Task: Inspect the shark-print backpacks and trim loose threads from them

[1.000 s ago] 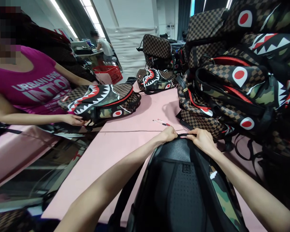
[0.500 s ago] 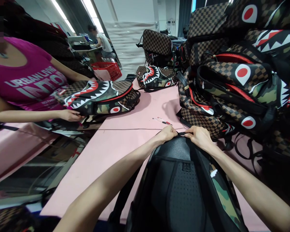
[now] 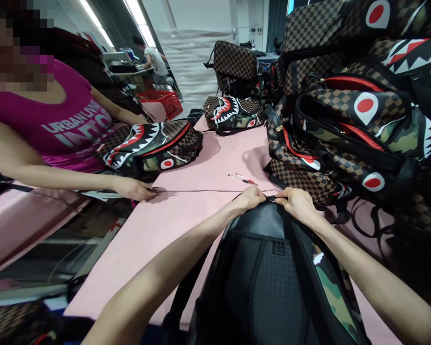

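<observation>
A backpack point(image 3: 276, 278) lies in front of me with its black padded back up and a camouflage side panel showing on the right. At its far end, my left hand point(image 3: 252, 197) is closed, pinching the black edge. Close beside it, my right hand point(image 3: 295, 203) pinches the same edge from the other side. A short dark strip spans the small gap between my fingertips; I cannot make out whether it is a strap or a zip. Just beyond my hands, two thin pens point(image 3: 247, 180) lie on the pink table point(image 3: 147, 244).
Checkered shark-mouth backpacks point(image 3: 348, 120) are heaped at the right. Another backpack point(image 3: 233, 115) sits at the far end. On the left, a co-worker in a pink shirt point(image 3: 75, 120) stands by a backpack point(image 3: 154, 148), one hand point(image 3: 138, 189) low over the table edge. A red crate point(image 3: 165, 103) stands behind.
The co-worker's near hand has left their backpack and moved right to the table edge. That backpack has shifted slightly. My hands keep their pinch at nearly the same spot.
</observation>
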Tool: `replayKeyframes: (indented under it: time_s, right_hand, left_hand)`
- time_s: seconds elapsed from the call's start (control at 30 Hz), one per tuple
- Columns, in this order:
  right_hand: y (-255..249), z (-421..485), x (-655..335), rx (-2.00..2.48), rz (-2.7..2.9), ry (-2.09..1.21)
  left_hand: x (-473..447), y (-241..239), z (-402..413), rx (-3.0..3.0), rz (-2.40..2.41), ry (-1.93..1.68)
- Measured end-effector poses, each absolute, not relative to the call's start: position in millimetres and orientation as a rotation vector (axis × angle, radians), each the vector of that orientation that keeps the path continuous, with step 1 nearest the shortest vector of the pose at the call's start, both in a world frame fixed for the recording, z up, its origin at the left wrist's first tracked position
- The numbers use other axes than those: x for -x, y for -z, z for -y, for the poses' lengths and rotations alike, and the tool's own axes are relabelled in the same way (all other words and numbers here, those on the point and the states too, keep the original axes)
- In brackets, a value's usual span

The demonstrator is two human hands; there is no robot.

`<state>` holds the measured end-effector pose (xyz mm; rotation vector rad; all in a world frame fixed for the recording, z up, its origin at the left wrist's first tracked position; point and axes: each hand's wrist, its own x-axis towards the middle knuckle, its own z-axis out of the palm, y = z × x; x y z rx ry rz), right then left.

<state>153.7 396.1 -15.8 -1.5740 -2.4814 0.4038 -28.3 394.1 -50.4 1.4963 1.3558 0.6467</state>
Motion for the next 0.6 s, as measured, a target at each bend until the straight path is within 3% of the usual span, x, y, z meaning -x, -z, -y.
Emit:
replayKeyframes:
  time_s: [0.27,0.6]
  right_hand:
    - [9.7,-400.1,-159.9,1.544,2.368,-0.693]
    - [3.3,-402.8,-146.4,1.588,2.508,-0.609]
  left_hand:
    - [27.9,46.0,-376.5,-1.398,-1.442,-0.752]
    - [24.1,44.6,-377.1,-1.345,-1.476,-0.794]
